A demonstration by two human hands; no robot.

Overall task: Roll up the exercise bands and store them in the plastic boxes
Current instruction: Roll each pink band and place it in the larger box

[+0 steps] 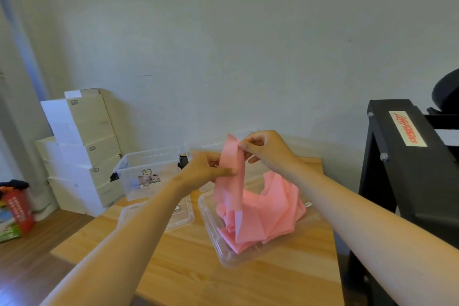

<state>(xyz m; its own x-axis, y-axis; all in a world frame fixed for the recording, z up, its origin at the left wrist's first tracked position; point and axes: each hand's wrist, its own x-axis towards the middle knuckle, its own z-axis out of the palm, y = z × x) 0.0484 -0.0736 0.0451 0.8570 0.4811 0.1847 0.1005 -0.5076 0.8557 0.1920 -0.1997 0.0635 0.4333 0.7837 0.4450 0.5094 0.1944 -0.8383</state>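
Over the wooden table (186, 268), we are pinching a pink exercise band (232, 189) with left hand (206, 166) and right hand (268, 151) fingers (248, 147), its slack heaped below them.

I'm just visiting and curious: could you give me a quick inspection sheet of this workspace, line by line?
Surface: light wooden table.
Job's things: long pink exercise band, unrolled, its bulk heaped in a shallow clear plastic tray; a deeper clear plastic box with a label stands at the far left; a flat clear plastic lid lies in front of it.
Clutter: red carton on the floor at left.
Hands: left hand and right hand both pinch the band's raised end above the tray.
Cables: nothing seen.
Surroundings: stacked white cardboard boxes against the wall at left; black metal frame with a red-lettered sticker at right.
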